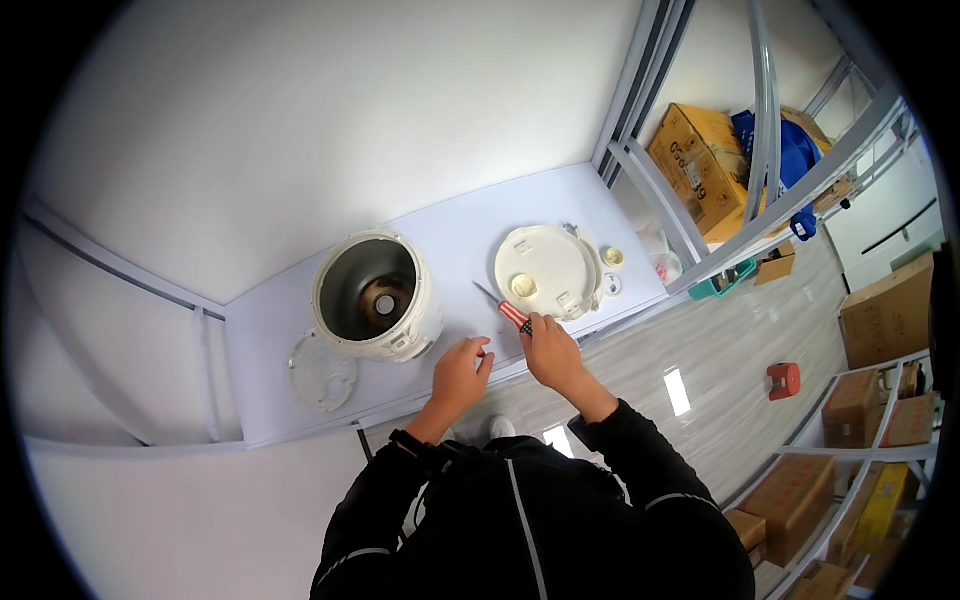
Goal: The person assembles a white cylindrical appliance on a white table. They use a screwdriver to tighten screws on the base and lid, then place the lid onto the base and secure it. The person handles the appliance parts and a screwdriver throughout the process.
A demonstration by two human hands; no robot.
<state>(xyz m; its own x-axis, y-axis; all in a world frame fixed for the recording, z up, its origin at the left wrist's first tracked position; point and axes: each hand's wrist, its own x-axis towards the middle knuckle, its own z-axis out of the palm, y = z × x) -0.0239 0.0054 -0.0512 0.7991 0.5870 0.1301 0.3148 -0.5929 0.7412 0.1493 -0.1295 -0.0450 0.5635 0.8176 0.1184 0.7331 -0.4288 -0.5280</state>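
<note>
My right hand [552, 352] grips a screwdriver [514, 316] by its red-and-white handle, the metal shaft pointing up and left over the table. Loosely curled, my left hand [461, 377] hovers at the table's front edge, a gap between thumb and forefinger and nothing visible in it. To its left stands a white rice cooker body [430, 318] without its inner pot, the heating plate [384, 303] inside stained brown. A round cream lid [550, 262] lies just beyond the screwdriver, with a small round cap [523, 286] on it.
A pale round cover [322, 372] lies beside the cooker. Right of the lid are a small cream cup [613, 257] and a white disc [613, 284]. Metal frame posts [655, 190] bound the table's right end. Cartons [700, 170], shelves and a red stool [784, 380] stand beyond.
</note>
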